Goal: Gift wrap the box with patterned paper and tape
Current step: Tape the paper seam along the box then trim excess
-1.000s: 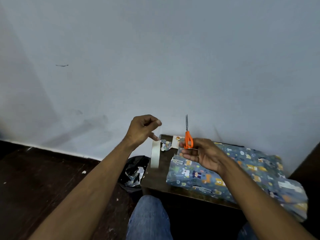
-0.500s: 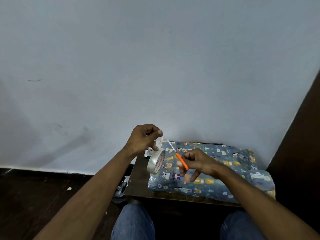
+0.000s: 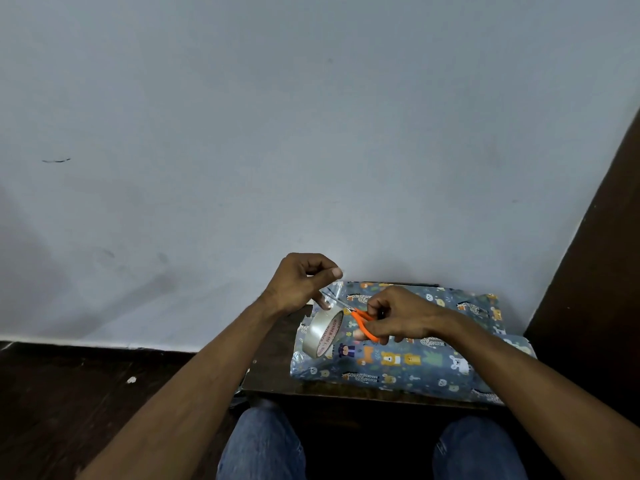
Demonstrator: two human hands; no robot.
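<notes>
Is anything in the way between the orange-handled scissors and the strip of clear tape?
Nothing visible. The orange-handled scissors in the right hand point straight at the clear tape strip that the left hand pinches above the hanging tape roll.

scissors [image 3: 362, 318] blades: mostly hidden behind the tape strip, tips hard to see.
tape roll [image 3: 320, 333] label: print too small to read.
wrapped box [image 3: 408, 368]: centre covered by right hand [image 3: 398, 318].
forearms: cut at lower frame edge.
</notes>
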